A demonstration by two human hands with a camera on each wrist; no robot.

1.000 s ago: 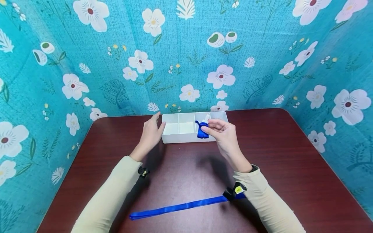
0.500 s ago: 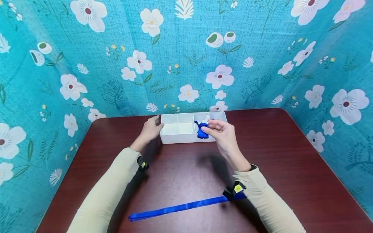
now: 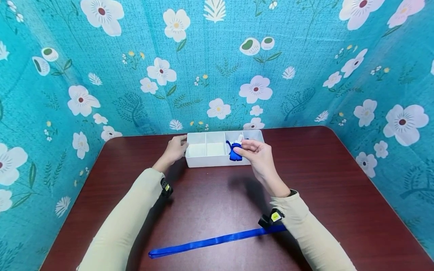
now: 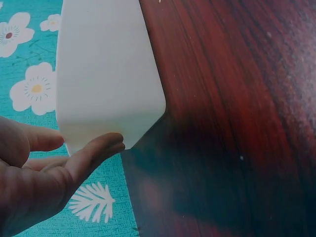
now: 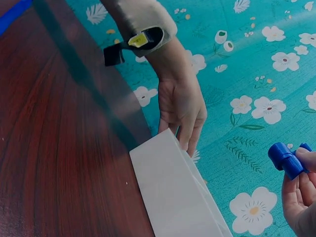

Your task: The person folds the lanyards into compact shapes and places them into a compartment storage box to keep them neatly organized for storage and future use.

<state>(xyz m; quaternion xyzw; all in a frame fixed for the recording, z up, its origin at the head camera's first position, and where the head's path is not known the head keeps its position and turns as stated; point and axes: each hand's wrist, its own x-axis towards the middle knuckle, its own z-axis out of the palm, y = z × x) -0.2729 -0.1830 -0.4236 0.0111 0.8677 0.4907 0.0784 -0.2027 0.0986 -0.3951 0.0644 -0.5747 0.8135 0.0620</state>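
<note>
Got blue ribbon bundle (image 3: 236,153) pinched between thumb and fingertips of right hand (image 3: 262,161), raised against white divided tray (image 3: 202,162). Touching tray's left end with left hand (image 3: 174,149), thumb apart from fingers. Nearer, on table (image 3: 200,205): blue strap (image 3: 217,240).

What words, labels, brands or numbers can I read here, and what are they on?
No text is readable.
Left yellow label, on a black wrist gadget: dark marks, too blurred to read.
Right yellow label, on the other black wrist gadget: dark marks, too small to read.
White box, blue bundle, long blue ribbon, flowered curtain: no lettering shows.
</note>
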